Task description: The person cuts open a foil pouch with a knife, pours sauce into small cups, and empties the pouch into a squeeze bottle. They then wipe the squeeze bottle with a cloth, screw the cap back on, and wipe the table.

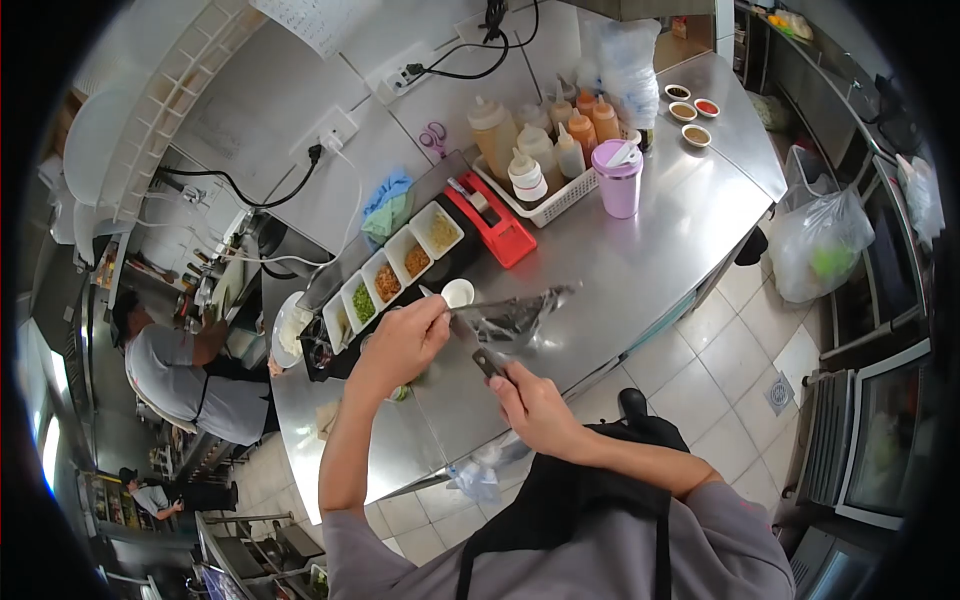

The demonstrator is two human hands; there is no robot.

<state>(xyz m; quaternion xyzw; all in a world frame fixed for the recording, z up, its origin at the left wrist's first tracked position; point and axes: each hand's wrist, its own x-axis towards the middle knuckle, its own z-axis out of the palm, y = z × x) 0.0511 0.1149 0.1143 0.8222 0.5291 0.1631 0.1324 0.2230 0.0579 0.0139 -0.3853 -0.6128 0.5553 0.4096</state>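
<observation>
The left hand (405,340) is closed, its fingertips seeming to pinch the left end of a shiny dark sheet (512,318), blurred, above the tabletop (600,275). The sheet's long axis runs rightward from those fingertips, so the left hand is nearer. The right hand (540,408) is curled around a dark handle (487,361) just below the sheet; whether the two join, I cannot tell. A white cup (458,293) stands just beyond the left fingertips.
</observation>
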